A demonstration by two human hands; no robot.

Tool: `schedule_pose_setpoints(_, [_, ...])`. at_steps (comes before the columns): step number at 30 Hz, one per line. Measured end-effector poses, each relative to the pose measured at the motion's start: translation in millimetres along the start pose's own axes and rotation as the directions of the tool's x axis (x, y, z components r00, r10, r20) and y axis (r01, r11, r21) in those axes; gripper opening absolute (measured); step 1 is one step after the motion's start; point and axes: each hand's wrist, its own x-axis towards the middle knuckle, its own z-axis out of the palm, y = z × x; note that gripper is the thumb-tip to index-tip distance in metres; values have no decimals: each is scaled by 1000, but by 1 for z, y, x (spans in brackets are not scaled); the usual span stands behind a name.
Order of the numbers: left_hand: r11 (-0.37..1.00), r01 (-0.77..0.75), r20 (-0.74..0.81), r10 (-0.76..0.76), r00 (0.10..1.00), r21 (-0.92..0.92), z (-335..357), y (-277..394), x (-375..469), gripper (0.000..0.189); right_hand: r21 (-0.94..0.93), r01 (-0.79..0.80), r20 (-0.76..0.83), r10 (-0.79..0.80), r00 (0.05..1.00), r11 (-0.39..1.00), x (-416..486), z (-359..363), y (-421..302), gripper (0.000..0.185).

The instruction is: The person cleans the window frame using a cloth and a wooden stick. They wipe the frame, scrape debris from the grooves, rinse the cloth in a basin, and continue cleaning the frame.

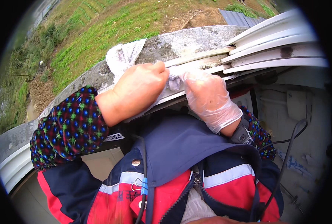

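My bare left hand (138, 89) is closed over a white and grey cloth (124, 57) on the track of a white window frame (208, 63). Part of the cloth spreads beyond the hand onto the concrete outer sill. At its right, my right hand (208, 98), in a thin clear plastic glove, grips a bunched grey-white piece of cloth (173, 82) at the track. Whether both pieces are one cloth is hidden by the left hand. The track beside the right hand shows dark dirt. The fingertips of both hands are mostly hidden.
The weathered concrete sill (194, 40) runs along the outside, with a grassy field (107, 33) beyond it. White sliding sash frames (275, 47) stand at the right. A black cable (287, 156) hangs at the right, another over the jacket. Pale floor tiles (104, 162) show indoors.
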Motion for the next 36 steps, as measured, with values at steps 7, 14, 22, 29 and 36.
schedule_pose_setpoints(7, [977, -195, -10, 195, 981, -85, 23, 8, 97, 8, -205, -301, -115, 283, 952, 931, -16, -12, 30, 2])
schedule_pose_setpoints(14, [980, -198, -91, 194, 977, -37, 27, 4, 102, 18, -310, -236, -202, 179, 963, 921, -29, -9, 24, 23])
schedule_pose_setpoints(22, [903, 229, 333, -104, 937, -363, -3, 15, 83, 17, -291, -174, -167, 129, 978, 941, -48, -21, 21, 30])
schedule_pose_setpoints(29, [993, -89, 53, 93, 994, -73, -16, 3, 63, 9, -174, 62, -128, -85, 988, 983, -26, 5, -2, 25])
schedule_pose_setpoints(36, [912, -245, -23, 252, 967, -329, 15, -8, 112, 12, -529, -118, -155, 41, 987, 840, -13, -3, 8, 15])
